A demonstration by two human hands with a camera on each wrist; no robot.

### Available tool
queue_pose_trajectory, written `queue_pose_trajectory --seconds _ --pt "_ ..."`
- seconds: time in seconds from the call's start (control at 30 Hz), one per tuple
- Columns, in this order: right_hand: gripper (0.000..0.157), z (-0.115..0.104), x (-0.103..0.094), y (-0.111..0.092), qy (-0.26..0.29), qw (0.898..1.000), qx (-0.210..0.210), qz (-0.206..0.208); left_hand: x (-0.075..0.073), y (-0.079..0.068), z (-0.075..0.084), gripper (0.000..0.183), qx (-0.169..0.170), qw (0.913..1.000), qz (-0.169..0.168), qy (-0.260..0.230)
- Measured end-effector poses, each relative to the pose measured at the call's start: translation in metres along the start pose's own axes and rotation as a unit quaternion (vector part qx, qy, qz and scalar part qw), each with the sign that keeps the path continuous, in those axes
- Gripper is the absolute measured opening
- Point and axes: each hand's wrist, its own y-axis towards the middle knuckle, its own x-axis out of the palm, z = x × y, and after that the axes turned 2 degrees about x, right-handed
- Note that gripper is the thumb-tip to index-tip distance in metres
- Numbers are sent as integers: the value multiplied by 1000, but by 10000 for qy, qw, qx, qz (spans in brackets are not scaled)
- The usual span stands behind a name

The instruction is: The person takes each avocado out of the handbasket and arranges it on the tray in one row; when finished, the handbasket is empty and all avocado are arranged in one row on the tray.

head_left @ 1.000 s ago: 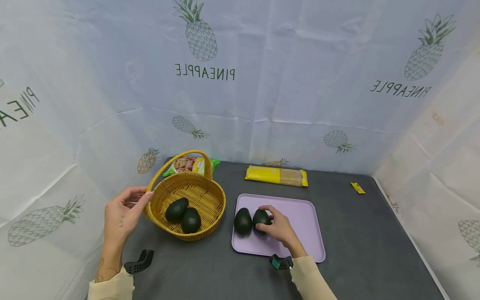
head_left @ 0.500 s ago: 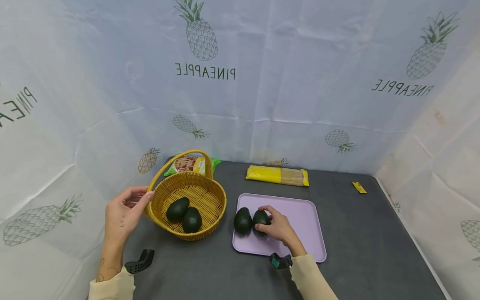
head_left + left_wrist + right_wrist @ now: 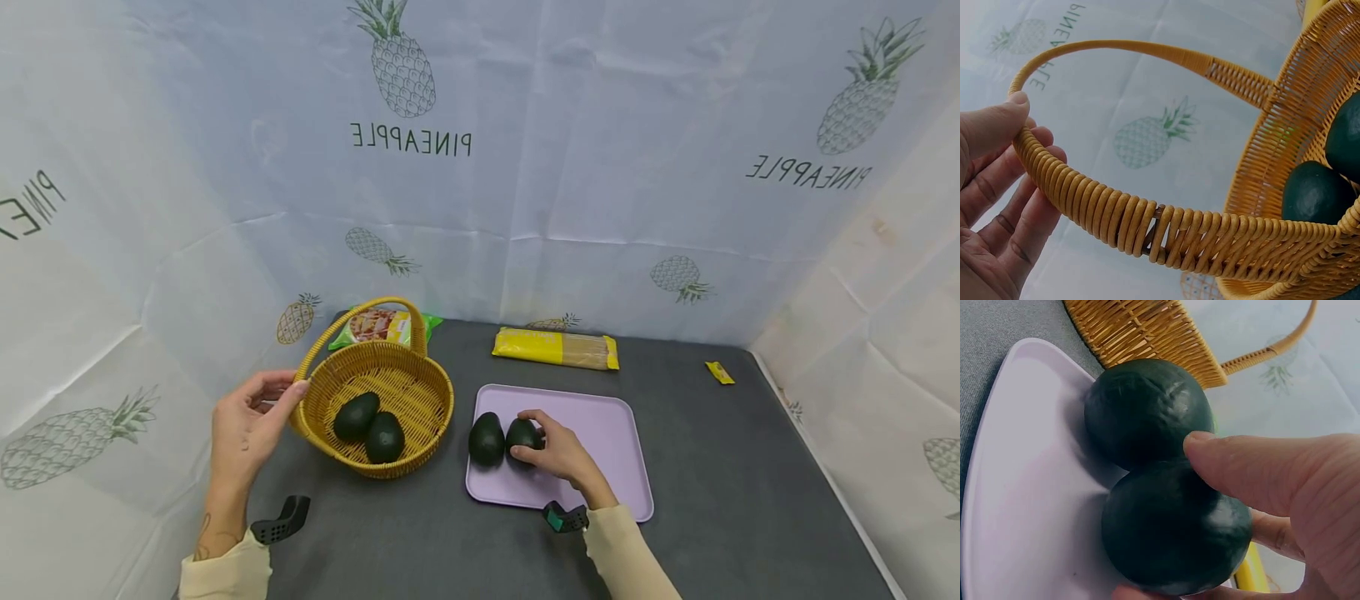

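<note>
My left hand (image 3: 251, 425) pinches the handle (image 3: 1079, 194) of a yellow wicker basket (image 3: 427, 392) between thumb and fingers. Inside the basket lie two dark green avocados, one (image 3: 356, 417) leaning against the other (image 3: 385, 437). To the right, my right hand (image 3: 558, 454) grips an avocado (image 3: 1172, 531) on the lilac tray (image 3: 600, 433), thumb on one side and fingers on the other. Beside that one on the tray rests another avocado (image 3: 487, 439); the two sit against each other in the right wrist view.
Behind the basket lies a green food packet (image 3: 382, 325), partly hidden by the handle. A yellow pack of noodles (image 3: 555, 348) lies at the table's back edge, and a small yellow sachet (image 3: 719, 372) at the far right. Pineapple-print curtains (image 3: 525, 167) enclose the dark table (image 3: 720, 483).
</note>
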Motion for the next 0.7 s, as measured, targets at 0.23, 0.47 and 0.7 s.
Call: queue_pose_trajectory --seconds 0.23,0.47,0.7 --pt "65 0 -2 0 -88 9999 -42 -62 0 0 0 19 3 10000 24 31" --pt "69 -2 -5 1 -197 9996 -150 -105 0 0 0 19 26 10000 14 0" --pt "64 -15 -13 6 -385 9978 -520 129 0 0 0 20 -60 10000 -4 13"
